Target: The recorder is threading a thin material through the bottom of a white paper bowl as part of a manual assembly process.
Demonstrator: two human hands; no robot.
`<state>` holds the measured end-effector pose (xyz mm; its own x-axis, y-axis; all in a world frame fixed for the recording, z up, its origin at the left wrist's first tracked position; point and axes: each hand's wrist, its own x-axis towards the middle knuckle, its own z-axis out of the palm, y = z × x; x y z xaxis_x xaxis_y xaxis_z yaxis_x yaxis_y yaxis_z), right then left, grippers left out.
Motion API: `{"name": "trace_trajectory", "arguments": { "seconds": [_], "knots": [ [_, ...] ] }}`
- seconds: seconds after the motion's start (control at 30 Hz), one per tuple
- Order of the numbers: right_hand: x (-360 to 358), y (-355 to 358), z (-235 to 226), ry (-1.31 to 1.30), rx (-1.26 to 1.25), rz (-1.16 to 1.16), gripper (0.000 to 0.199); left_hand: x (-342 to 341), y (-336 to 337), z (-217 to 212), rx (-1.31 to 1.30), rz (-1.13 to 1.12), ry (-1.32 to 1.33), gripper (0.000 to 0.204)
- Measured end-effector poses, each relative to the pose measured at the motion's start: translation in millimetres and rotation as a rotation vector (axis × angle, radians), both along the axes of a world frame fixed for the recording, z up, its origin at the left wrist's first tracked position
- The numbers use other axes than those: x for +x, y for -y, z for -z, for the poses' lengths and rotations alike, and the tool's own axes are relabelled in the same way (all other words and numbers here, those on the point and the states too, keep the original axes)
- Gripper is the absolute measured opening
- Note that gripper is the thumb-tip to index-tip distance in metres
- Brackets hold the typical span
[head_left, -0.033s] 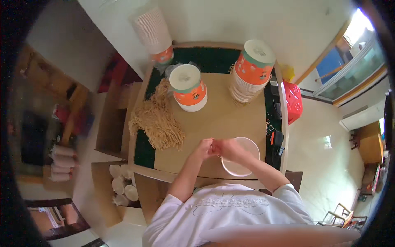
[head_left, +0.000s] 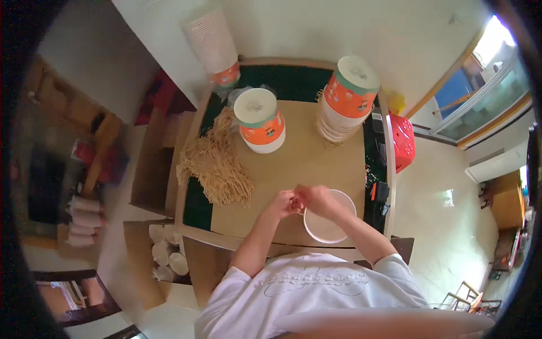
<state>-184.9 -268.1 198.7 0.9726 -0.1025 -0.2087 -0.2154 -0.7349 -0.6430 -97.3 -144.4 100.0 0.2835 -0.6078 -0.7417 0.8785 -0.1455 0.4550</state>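
My left hand (head_left: 285,204) and my right hand (head_left: 317,200) meet close together over the near middle of the table, fingers closed. A small brownish bit shows between them, too blurred to name. Beneath and beside my right hand stands a white paper bucket (head_left: 342,225), its round mouth facing up; my right hand and forearm cover part of its left side. To the left lies a loose heap of tan cords (head_left: 217,169). Farther off stands an upside-down orange, green and white paper bucket (head_left: 262,133).
A taller upside-down bucket stack (head_left: 351,93) stands far right; another leaning stack (head_left: 212,42) is at the far left corner. Small black devices (head_left: 379,192) line the right edge beside a red stool (head_left: 401,144). An open carton (head_left: 144,243) holding white cups sits lower left.
My right hand has shifted slightly up and turned, and a brownish bit now shows at its fingertips. The bucket and the cord heap have stayed in place.
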Motion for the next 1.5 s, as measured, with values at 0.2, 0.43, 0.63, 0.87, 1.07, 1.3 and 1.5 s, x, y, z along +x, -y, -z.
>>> {"name": "trace_trajectory", "arguments": {
  "seconds": [0.2, 0.43, 0.63, 0.87, 1.07, 1.3, 1.5],
  "knots": [
    [-3.5, 46.2, 42.5, -0.01, 0.021, 0.069, 0.02, -6.6, 20.3, 2.3, -0.298, 0.128, -0.136, 0.009],
    [-28.4, 47.0, 58.7, -0.033, 0.276, 0.325, 0.013, -21.0, 47.6, -8.8, -0.104, -0.037, 0.152, 0.008],
    [-54.9, 39.3, 61.3, 0.133, 0.386, 0.48, 0.01, -12.2, 51.4, -12.8, -0.051, 0.021, 0.341, 0.012],
    [-60.3, 39.6, 81.3, 0.29, 0.651, 0.709, 0.007, -35.7, 53.4, -11.5, -0.238, 0.308, 0.478, 0.008],
    [-56.9, 32.1, 73.8, 0.324, 0.256, 0.592, 0.007, -16.2, 51.6, -17.3, -0.152, 0.121, 0.231, 0.014],
    [-55.5, 16.8, 53.5, 0.238, 0.172, 0.465, 0.008, 24.7, 21.9, -49.2, -0.294, -0.132, 0.203, 0.023],
    [-54.6, 1.5, 67.4, 0.272, 0.269, 0.435, 0.005, 8.4, 14.5, -13.9, -0.289, 0.262, 0.636, 0.021]
  ]
}}
